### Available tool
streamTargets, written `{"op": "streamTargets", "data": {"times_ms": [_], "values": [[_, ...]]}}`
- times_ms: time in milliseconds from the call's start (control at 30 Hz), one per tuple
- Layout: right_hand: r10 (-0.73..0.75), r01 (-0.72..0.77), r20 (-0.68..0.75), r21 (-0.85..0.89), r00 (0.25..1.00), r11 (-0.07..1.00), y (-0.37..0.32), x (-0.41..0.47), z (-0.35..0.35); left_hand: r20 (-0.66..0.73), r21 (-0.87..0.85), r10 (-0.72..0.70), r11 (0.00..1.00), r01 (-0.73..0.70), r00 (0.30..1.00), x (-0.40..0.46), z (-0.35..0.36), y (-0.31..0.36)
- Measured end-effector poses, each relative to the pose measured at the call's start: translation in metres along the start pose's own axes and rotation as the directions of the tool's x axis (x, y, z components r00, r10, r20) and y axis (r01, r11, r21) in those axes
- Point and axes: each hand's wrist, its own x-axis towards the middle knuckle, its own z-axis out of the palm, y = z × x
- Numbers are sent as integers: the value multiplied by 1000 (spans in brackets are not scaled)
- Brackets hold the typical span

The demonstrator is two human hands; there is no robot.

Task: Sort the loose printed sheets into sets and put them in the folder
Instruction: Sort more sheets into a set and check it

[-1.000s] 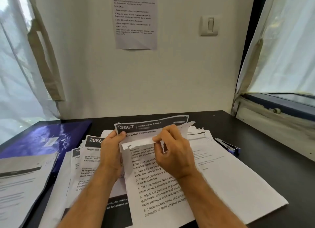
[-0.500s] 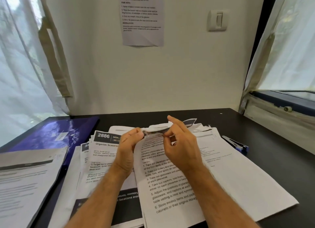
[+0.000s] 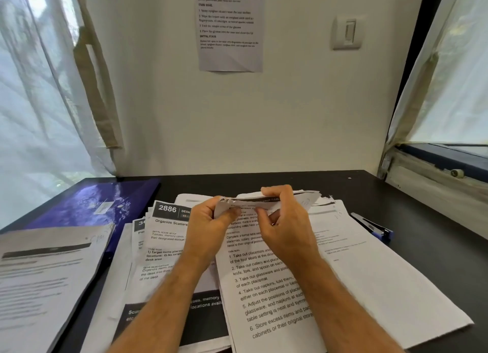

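A printed sheet with numbered steps [image 3: 266,294] lies in front of me on the black desk [image 3: 427,236]. Its top edge [image 3: 248,202] is curled over toward me. My left hand [image 3: 208,228] pinches that edge at its left end. My right hand [image 3: 287,220] grips the curled edge near its middle, fingers bent over it. Left of the sheet lies a fanned stack of printed sheets [image 3: 163,236], the top one headed 2886. More white sheets [image 3: 375,281] spread out to the right. An open blue folder [image 3: 89,204] lies at the far left, with a sheet [image 3: 45,281] on its near half.
A blue stapler [image 3: 372,227] sits on the desk to the right of the sheets. A printed notice [image 3: 229,28] hangs on the wall ahead, a light switch [image 3: 347,33] to its right. Curtained windows flank the desk, with a sill [image 3: 443,178] at right.
The sheet's top edge has been bent further over toward me, hiding the 3667 header behind it. Both hands stayed at that edge, and my view shifted.
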Motion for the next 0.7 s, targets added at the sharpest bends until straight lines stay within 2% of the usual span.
{"op": "streamTargets", "data": {"times_ms": [100,200,233,300,367,433,533,600,700], "values": [[-77,78,14,-65,997,995,2,0,1,35,10,16,1000,-16,999,-1,-2,3],[-124,126,22,-140,992,982,6,-1,4,187,-39,-10,999,17,982,-1,-13,10],[-119,123,34,-138,992,983,8,-2,4,197,-14,-13,1000,16,980,0,-18,12],[-123,127,47,-107,991,986,10,-3,4,84,194,-11,981,-6,996,5,-30,9],[-130,132,35,-60,991,989,10,-4,4,-40,558,31,830,-3,999,10,-46,2],[-142,142,-12,-13,990,990,8,-4,2,-72,767,6,640,52,997,15,-61,-7],[-144,152,-118,57,983,987,6,-3,-1,-154,854,-213,463,239,965,18,-73,-21],[-107,124,-162,99,981,987,6,-3,-3,-191,872,-323,377,311,927,20,-76,-29],[-66,92,-205,121,977,988,13,-3,-3,-214,821,-389,426,381,896,22,-76,-37]]}}
